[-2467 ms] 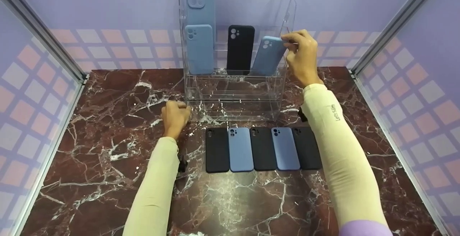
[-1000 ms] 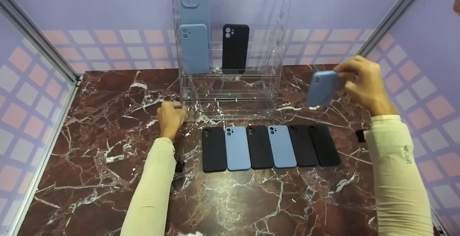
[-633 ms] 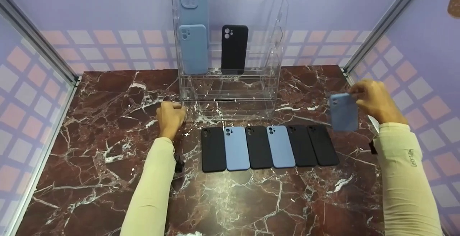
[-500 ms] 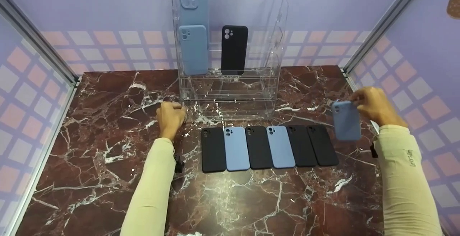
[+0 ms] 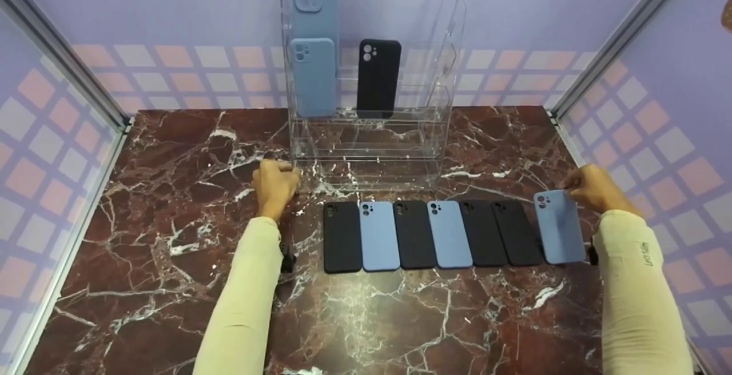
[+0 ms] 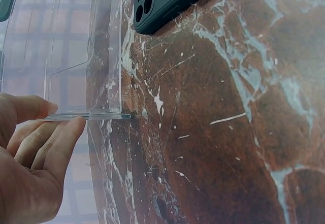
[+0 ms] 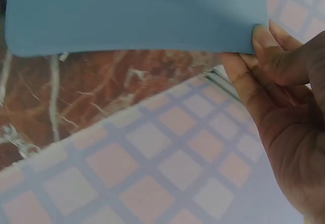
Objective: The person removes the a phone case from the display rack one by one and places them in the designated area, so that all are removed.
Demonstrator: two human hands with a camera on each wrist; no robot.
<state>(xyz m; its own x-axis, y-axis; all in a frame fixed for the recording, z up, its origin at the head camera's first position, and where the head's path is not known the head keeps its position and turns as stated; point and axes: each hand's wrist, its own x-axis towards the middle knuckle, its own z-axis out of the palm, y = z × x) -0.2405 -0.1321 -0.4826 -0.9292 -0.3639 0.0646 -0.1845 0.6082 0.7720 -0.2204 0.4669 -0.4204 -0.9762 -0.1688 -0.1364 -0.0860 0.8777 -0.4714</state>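
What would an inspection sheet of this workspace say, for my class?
Surface: dark marble-patterned tabletop.
Job's things: four black phone cases and two blue phone cases lie in a row; clear display rack holds two light-blue cases and one black case.
Clutter: nothing seen.
Hands: left hand pinches the rack's edge; right hand pinches another blue case at the row's right end.
Cables: nothing seen.
Surroundings: lilac walls with pink-and-white checks; grey corner posts.

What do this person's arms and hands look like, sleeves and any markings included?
The left hand and right hand are gloveless. The left sleeve and right sleeve are pale cream-yellow, ending near the wrists; the right one bears small dark lettering, seemingly "Lets Slim", and none shows on the left. A small black piece shows beside each sleeve's cuff.
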